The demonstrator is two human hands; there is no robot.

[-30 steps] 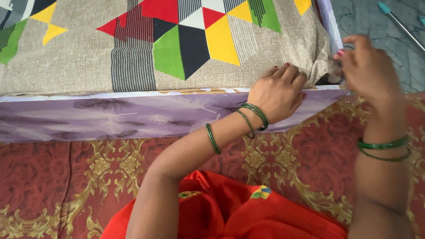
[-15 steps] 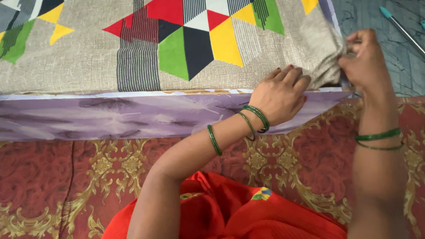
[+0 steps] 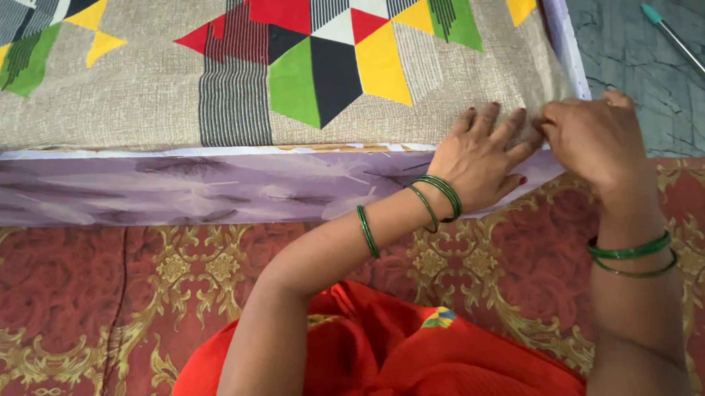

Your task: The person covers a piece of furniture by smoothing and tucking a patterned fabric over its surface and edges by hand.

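While the left hand (image 3: pixel 479 158) lay flat, fingers spread, on the near right edge of the patterned cushion cover (image 3: pixel 282 73), the right hand (image 3: pixel 595 139) pinched that cover's near right corner. Beneath it lay a lilac sheet (image 3: pixel 167 188), on a red-gold carpet (image 3: pixel 77 317).
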